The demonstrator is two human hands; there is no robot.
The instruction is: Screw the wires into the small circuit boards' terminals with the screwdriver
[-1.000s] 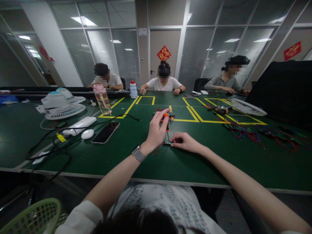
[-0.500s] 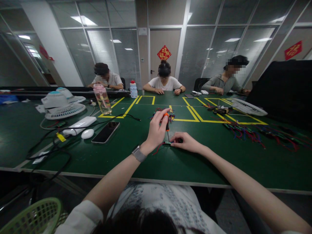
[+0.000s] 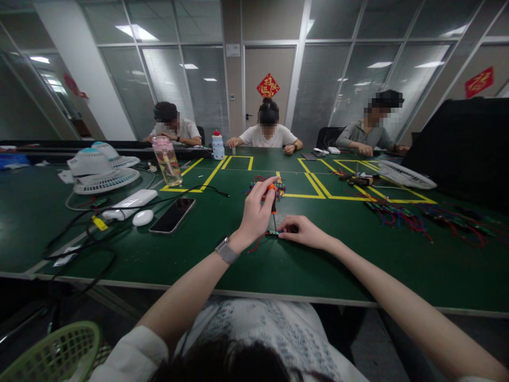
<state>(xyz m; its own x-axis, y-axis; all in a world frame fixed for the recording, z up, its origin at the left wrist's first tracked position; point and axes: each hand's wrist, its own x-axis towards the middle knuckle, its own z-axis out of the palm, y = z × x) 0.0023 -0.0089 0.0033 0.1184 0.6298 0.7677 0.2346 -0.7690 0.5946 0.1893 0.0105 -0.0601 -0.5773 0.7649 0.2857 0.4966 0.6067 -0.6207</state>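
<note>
My left hand [image 3: 256, 209] is closed around the orange and black handle of a screwdriver [image 3: 274, 208], which stands nearly upright. Its thin shaft reaches down to a small green circuit board [image 3: 272, 233] lying on the green table [image 3: 222, 254]. From the right, my right hand [image 3: 301, 232] pinches the board's right end with thumb and fingertips. A red wire [image 3: 256, 244] trails from the board's left side. Just beyond my left hand lies a pile of wired circuit boards [image 3: 281, 188], partly hidden by that hand.
A phone [image 3: 173, 216], white earbud case [image 3: 143, 218], white power strip [image 3: 130, 204] and black cable lie left. Behind them stand a bottle [image 3: 167, 162] and white fans [image 3: 104, 172]. Bundles of wired boards [image 3: 397, 217] lie right. Several people sit across the table.
My hands, the screwdriver and the board stay almost in place. Across the table, the middle person's hand has moved left to a small cylinder; the person at right has shifted slightly.
</note>
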